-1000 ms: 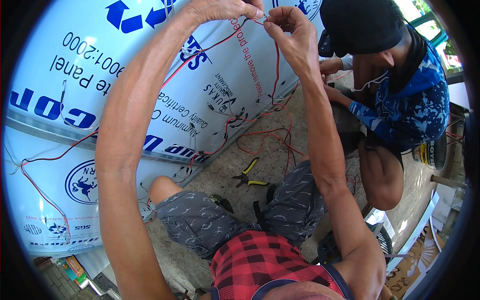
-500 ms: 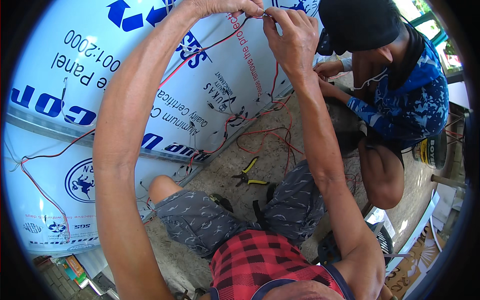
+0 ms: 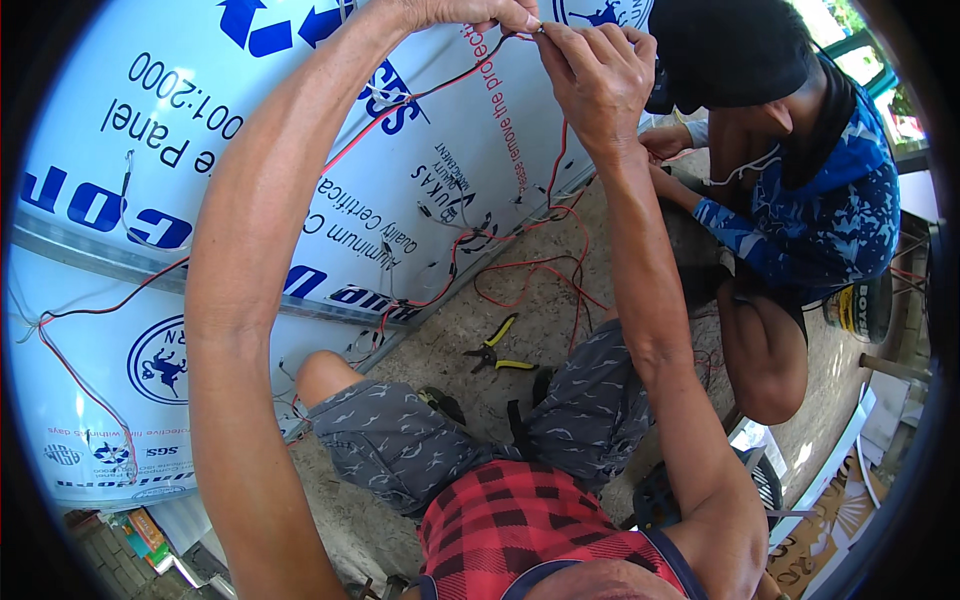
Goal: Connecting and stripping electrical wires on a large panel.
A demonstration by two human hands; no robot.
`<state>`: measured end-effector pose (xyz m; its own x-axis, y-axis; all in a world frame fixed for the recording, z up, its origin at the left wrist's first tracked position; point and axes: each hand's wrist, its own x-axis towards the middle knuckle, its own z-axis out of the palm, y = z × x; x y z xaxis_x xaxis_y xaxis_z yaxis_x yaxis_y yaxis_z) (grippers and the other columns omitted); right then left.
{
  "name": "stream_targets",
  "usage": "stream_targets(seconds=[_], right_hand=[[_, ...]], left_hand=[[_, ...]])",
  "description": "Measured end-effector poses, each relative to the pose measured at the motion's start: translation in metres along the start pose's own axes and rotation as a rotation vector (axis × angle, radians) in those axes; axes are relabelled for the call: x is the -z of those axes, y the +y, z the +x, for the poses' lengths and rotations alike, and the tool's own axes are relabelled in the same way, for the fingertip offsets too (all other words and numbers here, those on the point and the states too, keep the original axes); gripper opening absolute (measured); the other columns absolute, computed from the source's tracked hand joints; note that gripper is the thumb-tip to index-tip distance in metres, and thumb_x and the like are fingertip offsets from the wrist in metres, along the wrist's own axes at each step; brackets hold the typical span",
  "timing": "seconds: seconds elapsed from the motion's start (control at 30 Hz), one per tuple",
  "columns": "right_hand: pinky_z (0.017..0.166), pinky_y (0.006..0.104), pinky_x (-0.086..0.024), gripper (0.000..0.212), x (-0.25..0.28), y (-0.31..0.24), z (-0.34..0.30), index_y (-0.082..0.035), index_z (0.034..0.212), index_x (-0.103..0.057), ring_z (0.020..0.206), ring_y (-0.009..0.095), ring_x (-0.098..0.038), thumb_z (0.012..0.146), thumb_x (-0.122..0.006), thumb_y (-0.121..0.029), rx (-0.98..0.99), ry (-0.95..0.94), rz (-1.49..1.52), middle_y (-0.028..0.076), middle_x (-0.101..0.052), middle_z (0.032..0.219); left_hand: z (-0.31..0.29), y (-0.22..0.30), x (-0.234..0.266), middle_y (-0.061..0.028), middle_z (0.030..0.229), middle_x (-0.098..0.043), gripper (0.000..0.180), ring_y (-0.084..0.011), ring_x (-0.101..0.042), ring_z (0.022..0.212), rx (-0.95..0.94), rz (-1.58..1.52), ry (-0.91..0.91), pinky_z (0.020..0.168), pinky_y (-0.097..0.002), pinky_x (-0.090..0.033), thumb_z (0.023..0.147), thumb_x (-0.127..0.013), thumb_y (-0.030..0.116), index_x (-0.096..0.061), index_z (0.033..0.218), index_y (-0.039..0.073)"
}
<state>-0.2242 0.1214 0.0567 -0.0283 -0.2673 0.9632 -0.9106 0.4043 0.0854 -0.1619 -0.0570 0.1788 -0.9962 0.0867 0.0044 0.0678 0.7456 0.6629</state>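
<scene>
At the top of the head view, my left hand (image 3: 485, 12) and my right hand (image 3: 602, 85) meet fingertip to fingertip. Both pinch the end of a thin red-and-black wire (image 3: 452, 82), where a small dark joint shows between them. The fingers partly hide that joint. From there the wire runs down to the left, past pale wire ends, and behind my left forearm. Another red length drops below my right hand along a white printed panel (image 3: 260, 82). Several short wire leads stick out of the panel face.
Wire strippers (image 3: 490, 353) with yellow handles lie on the concrete floor before my knees. Loose red and black wire (image 3: 535, 264) loops beside the panel edge. A co-worker (image 3: 825, 190) crouches close on the right, near a dark bucket (image 3: 860, 308). A dark plastic crate (image 3: 655, 500) stands beside me.
Both hands have shifted slightly right and down, still pinching the wire together. The co-worker's head has moved a little to the right; the strippers have not moved.
</scene>
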Motion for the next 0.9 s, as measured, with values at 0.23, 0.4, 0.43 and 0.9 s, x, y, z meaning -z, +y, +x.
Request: stream_targets(seconds=[0.23, 0.4, 0.43, 0.9], right_hand=[[0.072, 0.0322, -0.043, 0.013, 0.0, 0.003, 0.002, -0.011, 0.097, -0.073, 0.072, 0.014, -0.062, 0.087, -0.08, -0.015, 0.052, -0.03, 0.049, -0.002, -0.07, 0.082], [0.064, 0.0323, -0.042, 0.006, -0.009, 0.002, -0.001, -0.009, 0.095, -0.071, 0.07, 0.016, -0.06, 0.091, -0.074, -0.014, -0.108, -0.064, 0.222, 0.002, -0.065, 0.077], [0.061, 0.0329, -0.041, 0.006, -0.011, -0.005, 0.003, -0.009, 0.092, -0.07, 0.068, 0.017, -0.058, 0.092, -0.072, -0.015, -0.235, -0.053, 0.364, 0.001, -0.062, 0.073], [0.059, 0.0286, -0.045, 0.025, -0.003, -0.026, 0.002, 0.0, 0.098, -0.069, 0.067, 0.011, -0.058, 0.096, -0.067, -0.025, -1.021, -0.196, 0.977, 0.004, -0.069, 0.081]], left_hand=[[0.0, -0.001, 0.003, -0.0075, 0.069, -0.073, 0.011, -0.0114, -0.063, 0.058, -0.055, 0.053, -0.024, 0.054, -0.0282, -0.05, 0.082, -0.077, 0.009, -0.078, 0.085, -0.002], [0.0, -0.004, 0.0, -0.0086, 0.07, -0.074, 0.013, -0.0123, -0.064, 0.059, -0.104, 0.076, 0.005, 0.056, -0.0297, -0.05, 0.081, -0.077, 0.009, -0.078, 0.086, -0.002], [-0.001, -0.007, -0.001, -0.0089, 0.07, -0.074, 0.014, -0.0126, -0.064, 0.06, -0.122, 0.077, 0.029, 0.057, -0.0302, -0.051, 0.08, -0.078, 0.01, -0.079, 0.086, -0.002], [-0.003, -0.012, -0.004, -0.008, 0.066, -0.072, 0.009, -0.0122, -0.062, 0.054, -0.101, 0.034, 0.063, 0.051, -0.029, -0.049, 0.078, -0.077, 0.007, -0.078, 0.082, -0.001]])
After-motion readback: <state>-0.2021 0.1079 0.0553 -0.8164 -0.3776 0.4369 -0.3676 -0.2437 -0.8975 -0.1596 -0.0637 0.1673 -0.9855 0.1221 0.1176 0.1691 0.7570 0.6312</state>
